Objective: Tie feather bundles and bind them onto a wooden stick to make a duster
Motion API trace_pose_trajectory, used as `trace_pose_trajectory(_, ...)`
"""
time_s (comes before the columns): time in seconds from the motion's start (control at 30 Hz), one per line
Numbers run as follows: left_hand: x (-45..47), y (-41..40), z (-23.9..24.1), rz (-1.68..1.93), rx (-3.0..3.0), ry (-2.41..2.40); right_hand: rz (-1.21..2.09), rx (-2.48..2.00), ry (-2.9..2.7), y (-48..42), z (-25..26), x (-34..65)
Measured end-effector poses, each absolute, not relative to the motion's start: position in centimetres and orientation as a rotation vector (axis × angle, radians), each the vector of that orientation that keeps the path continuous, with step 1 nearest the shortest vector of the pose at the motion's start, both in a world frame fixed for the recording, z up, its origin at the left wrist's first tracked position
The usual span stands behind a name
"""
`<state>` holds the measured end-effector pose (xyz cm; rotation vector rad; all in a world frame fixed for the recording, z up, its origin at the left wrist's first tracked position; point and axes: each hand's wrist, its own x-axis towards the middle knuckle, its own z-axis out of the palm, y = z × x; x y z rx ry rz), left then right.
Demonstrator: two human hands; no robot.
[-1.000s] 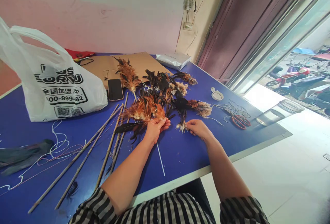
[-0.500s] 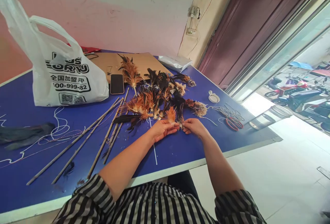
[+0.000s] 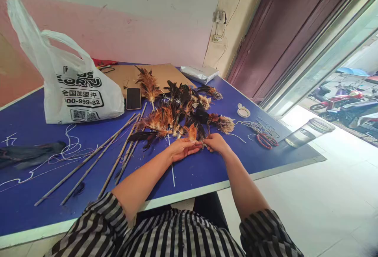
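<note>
My left hand (image 3: 185,149) is closed on an orange feather tuft (image 3: 191,132), which stands up above its thumb. Against its fingertips, my right hand (image 3: 216,143) pinches the base of a dark feather (image 3: 201,130); the exact grip is partly hidden by the fingers. Just beyond both hands spreads a pile of brown, orange and black feathers (image 3: 165,117), some tied in bunches. To the right of the pile lies a fluffy tan feather bunch (image 3: 226,124) with a white string near it.
Long thin sticks (image 3: 88,159) lie to the left, beside loose white string (image 3: 71,146) and a dark cloth (image 3: 29,154). A white plastic bag (image 3: 84,87) and a phone (image 3: 133,99) stand behind. On the right are red-handled scissors (image 3: 266,140), a tape roll (image 3: 243,110) and a glass jar (image 3: 307,133).
The view has shifted slightly. My two hands stay together at the feathers, and the right fingers have drawn in closer against the left fingertips.
</note>
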<state>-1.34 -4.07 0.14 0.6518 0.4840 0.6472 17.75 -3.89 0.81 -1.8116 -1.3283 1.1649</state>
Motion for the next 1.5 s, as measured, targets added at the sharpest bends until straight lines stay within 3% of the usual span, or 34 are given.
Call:
trace_pose_trajectory(0.43, 0.1, -3.9, 1.1, 0.642, 0.515, 0.548, 1.527, -1.454, -1.162, -4.6, 0.7, 20.0)
trace_pose_trajectory(0.93, -1.9, -4.7, 3.4, 0.847, 0.589, 0.817, 1.537, -1.179, -1.293, -3.1, 6.3, 15.9)
trace_pose_trajectory(1.23, -3.5, -4.9, 2.1, 0.764, 0.392, 0.834, 1.622, -1.124, -1.263, -2.1, 3.5, 13.8)
trace_pose_trajectory(1.5, -2.8, -5.3, 1.8, 0.854, 0.569, 0.879, 1.474, -1.291, -1.488, -2.6, 3.1, 12.9)
